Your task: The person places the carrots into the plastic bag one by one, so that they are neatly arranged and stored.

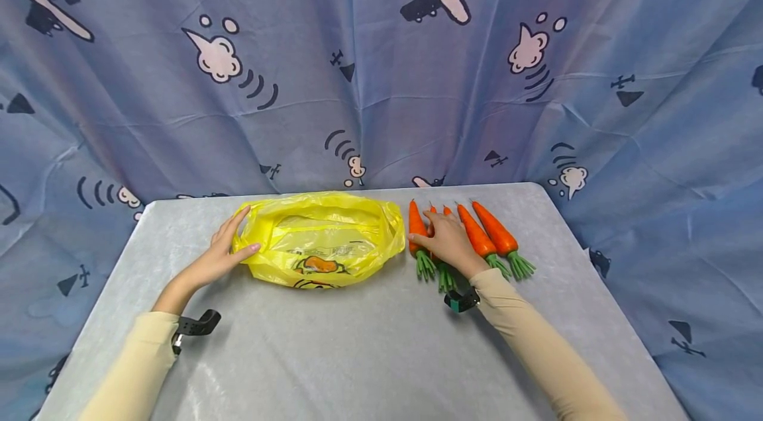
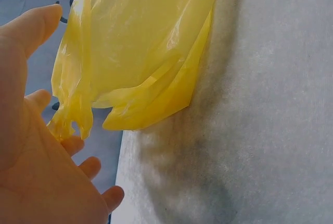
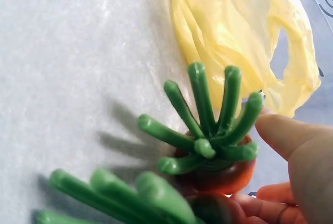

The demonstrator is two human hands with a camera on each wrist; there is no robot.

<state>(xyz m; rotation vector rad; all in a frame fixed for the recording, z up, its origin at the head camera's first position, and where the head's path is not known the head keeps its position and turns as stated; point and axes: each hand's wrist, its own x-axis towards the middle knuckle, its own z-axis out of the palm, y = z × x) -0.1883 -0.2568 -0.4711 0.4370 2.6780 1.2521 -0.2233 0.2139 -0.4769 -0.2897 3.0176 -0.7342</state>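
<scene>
A yellow plastic bag (image 1: 322, 235) lies on the table with its mouth spread wide, an orange cartoon print inside. At its left edge is my left hand (image 1: 222, 255), fingers and thumb extended apart; in the left wrist view, fingertips (image 2: 73, 145) meet the bag's crumpled handle. My right hand (image 1: 448, 239) reaches over the carrots to the right of the bag. Its thumb and fingers straddle the leftmost carrot (image 1: 415, 222), whose green stem stubs (image 3: 203, 114) point toward the right wrist camera. The hand partly covers the carrots beneath it.
Two more carrots lie right of my hand, one inner (image 1: 475, 230) and one outermost (image 1: 496, 228), tips toward the back. The grey-white table (image 1: 346, 355) ends at a blue curtain (image 1: 381, 77) printed with planes.
</scene>
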